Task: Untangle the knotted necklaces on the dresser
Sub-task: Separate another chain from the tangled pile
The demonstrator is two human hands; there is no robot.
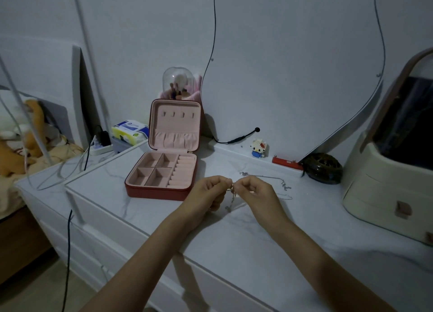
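Item: knotted necklaces [230, 195], fine silver-coloured chain, held above the white marble-look dresser top [234, 241], just right of the open red jewellery box [161, 178]. My left hand [206, 192] and my right hand [255, 190] meet fingertip to fingertip over the tangle; each pinches the chain between thumb and forefinger, the other fingers curled in, so both are clenched on the necklaces and neither is free. Position of the knot: right between the two pinches, equally near to either hand, slightly toward my left thumb as far as I can judge; the links there are too small to make out singly. Loose parts: one short tail hangs straight down from the pinch point, ending just above the dresser; one long run [276, 183] leads away to the right and lies on the dresser, with a further strand beside it nearer my right wrist. Long axis of the chain: left to right, level with the dresser's front edge. Judgement: any pulling apart runs along that axis, and the trailing length sits on my right hand's side, so that hand is better placed to feed slack.
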